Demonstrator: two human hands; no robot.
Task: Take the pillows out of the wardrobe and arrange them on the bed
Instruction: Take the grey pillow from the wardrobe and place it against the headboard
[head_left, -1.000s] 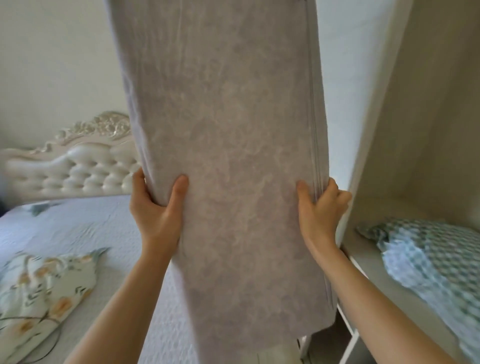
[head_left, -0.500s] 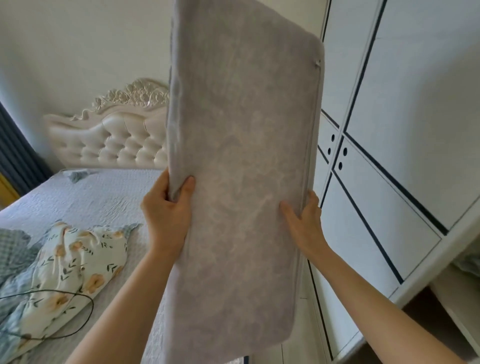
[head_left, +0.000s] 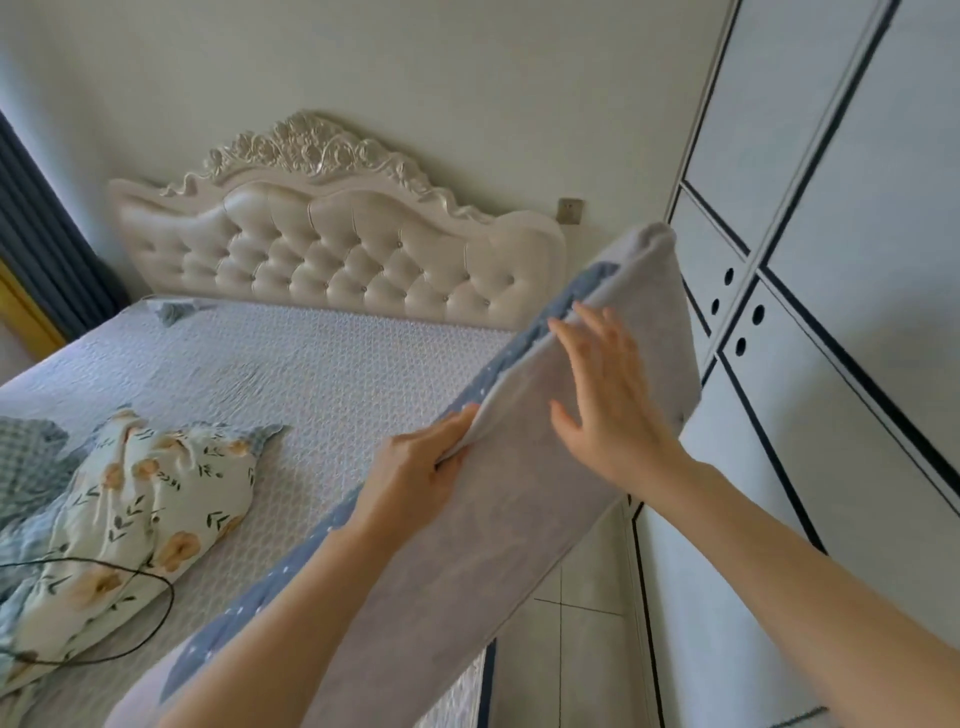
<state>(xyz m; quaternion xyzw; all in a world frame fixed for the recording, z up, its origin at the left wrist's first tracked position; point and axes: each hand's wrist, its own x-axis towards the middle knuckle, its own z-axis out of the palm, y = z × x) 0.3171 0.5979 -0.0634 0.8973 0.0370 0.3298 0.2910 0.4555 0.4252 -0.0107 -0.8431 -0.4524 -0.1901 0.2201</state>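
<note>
Room, head view: pale wall, tufted cream headboard (head_left: 337, 249), bed (head_left: 311, 374) under a light quilted cover, white wardrobe (head_left: 831, 260) with dark trim on the right.
Task thing: long grey pillow (head_left: 467, 545) held slanting over the bed's right edge, one end up near the wardrobe, the other low towards the camera; its blue underside shows along the left rim.
Left hand (head_left: 415, 478): fingers curled over the pillow's left edge, gripping it.
Right hand (head_left: 608, 405): fingers straight and spread, flat on the grey face, holding nothing.
Already on the bed: floral pillow (head_left: 140, 499) at the left, lying partly on checked blue bedding (head_left: 31, 462), with a black cable (head_left: 150, 623) looped across it.
Risk, one-handed grip: the pillow could slide off towards the floor gap between bed and wardrobe.
Risk, landing: dropped askew, it may fall short of the headboard.
Risk, cable: could snag later rearranging.
Hidden: the pillow's near end, the left fingertips beneath the edge, and the wardrobe's interior.
</note>
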